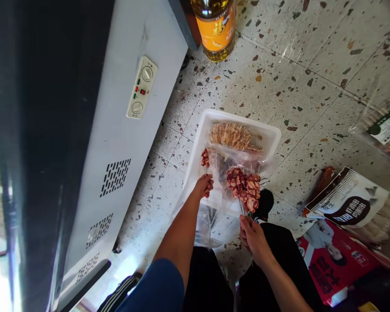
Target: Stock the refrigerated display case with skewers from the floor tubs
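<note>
My right hand (252,236) is closed round the thin sticks of a bundle of raw meat skewers (243,186), its meat end pointing away from me. Over the left side of a white plastic tray (274,135), my left hand (204,185) is closed on a smaller set of meat skewers (205,158); meat shows above and below the fingers. Inside the tray, beyond my hands, lies a bag of pale brown skewers (232,135). Clear plastic bags (209,229) drape over the tray's near side. The meat hides part of the tray floor.
A grey cabinet (117,130) with a dial panel (142,87) runs along the left. An oil bottle (216,30) stands on the speckled floor (299,99). At right lie a white printed bag (351,199), a red box (338,260) and a labelled clear pack (388,130).
</note>
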Tool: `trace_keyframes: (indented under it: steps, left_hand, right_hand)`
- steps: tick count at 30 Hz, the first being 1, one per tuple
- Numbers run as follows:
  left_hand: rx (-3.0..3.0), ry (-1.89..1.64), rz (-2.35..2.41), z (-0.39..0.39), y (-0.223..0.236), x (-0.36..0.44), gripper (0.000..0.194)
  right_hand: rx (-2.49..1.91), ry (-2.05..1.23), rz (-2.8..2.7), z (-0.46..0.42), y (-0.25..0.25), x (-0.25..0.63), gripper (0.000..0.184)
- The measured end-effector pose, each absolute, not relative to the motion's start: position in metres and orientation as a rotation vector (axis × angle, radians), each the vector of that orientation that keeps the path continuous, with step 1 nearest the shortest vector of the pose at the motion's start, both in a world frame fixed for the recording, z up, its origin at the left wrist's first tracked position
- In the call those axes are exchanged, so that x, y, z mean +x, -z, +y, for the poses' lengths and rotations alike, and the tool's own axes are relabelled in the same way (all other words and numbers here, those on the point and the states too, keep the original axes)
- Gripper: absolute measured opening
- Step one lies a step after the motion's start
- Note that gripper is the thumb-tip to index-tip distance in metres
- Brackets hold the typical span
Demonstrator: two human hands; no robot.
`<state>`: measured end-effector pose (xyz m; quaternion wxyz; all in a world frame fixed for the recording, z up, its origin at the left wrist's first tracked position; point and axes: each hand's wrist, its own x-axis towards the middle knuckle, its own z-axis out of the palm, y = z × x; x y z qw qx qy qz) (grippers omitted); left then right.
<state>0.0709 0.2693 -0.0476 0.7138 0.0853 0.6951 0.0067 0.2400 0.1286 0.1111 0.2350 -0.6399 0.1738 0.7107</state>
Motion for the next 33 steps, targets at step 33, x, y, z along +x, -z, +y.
trace_keyframes:
  steps: [33]
  left_hand:
    - [0.092, 0.179, 1.683, 0.300, 0.064, 0.065, 0.006]
  right_hand:
    - [-2.025, -1.929, 0.168, 0.202, -0.020, 0.232, 0.015]
